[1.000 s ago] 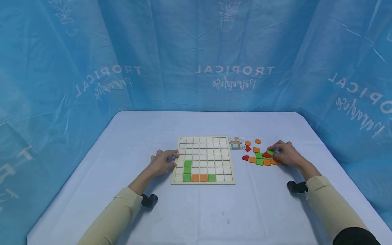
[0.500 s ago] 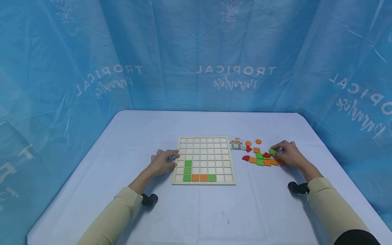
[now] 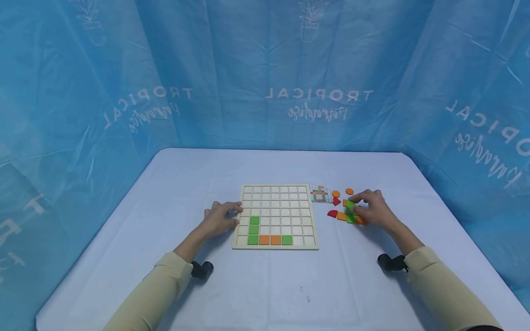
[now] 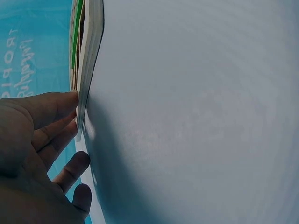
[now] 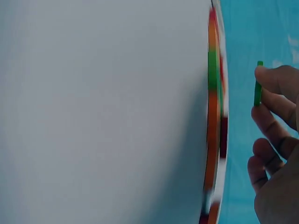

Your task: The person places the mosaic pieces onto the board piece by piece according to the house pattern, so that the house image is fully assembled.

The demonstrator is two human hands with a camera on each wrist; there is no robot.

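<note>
Right hand [image 3: 374, 209] pinched green tile [image 5: 257, 94] over loose tiles [image 3: 341, 216], right of grid board [image 3: 275, 212]. Left hand [image 3: 218, 219], unclenched, touched board's left edge, well apart.

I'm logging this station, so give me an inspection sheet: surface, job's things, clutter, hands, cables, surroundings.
Surface: white cloth-covered table, small dark marks nearer the person.
Job's things: cream wood-look grid board bearing four green square tiles and two orange square tiles; small pattern-printed card beside it; loose flat red, orange and green pieces.
Clutter: nothing seen.
Hands: bare left hand touches the board's left edge; bare right hand pinches a flat green tile.
Cables: nothing seen.
Surroundings: blue printed curtain behind and at both sides.
</note>
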